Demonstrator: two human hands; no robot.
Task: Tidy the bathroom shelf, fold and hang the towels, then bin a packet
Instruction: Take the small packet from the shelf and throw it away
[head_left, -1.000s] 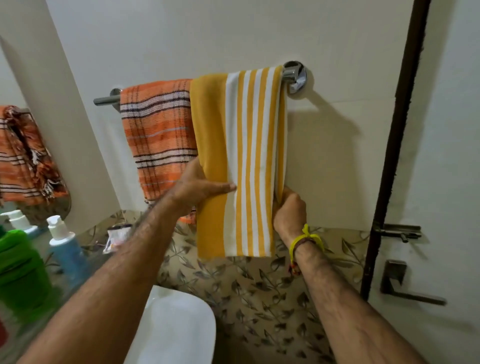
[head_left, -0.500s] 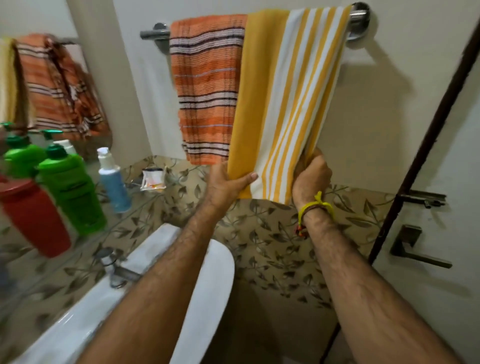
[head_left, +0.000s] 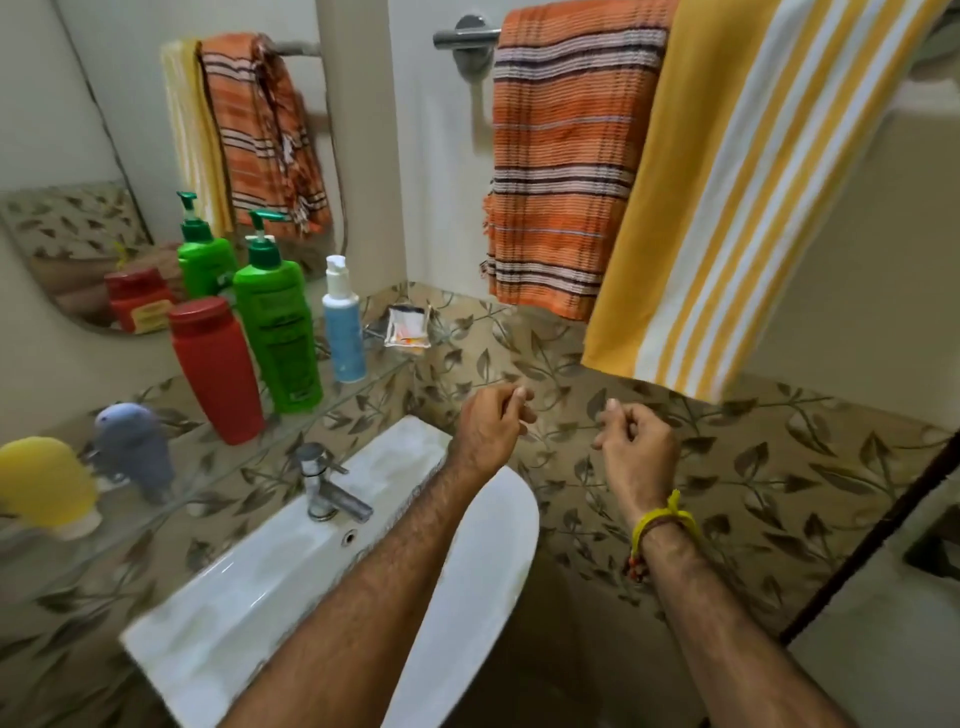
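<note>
Glass shelf (head_left: 374, 376) holds three bottles, one packet (head_left: 408, 326); two towels hang; my left hand (head_left: 491, 423) and right hand (head_left: 636, 449) loosely curled, empty.

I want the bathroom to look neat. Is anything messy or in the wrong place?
Mostly neat. Both towels, orange and yellow striped, hang over the rail. The bottles stand upright on the glass shelf. One thing stands out: a small crumpled packet lies at the shelf's far end.

Plain cream walls (head_left: 857, 249) rise above a band of leaf-patterned tiles (head_left: 727, 467), with a mirror (head_left: 83, 135) at the left and a white washbasin (head_left: 270, 582) with a chrome tap (head_left: 324, 488) below.
</note>
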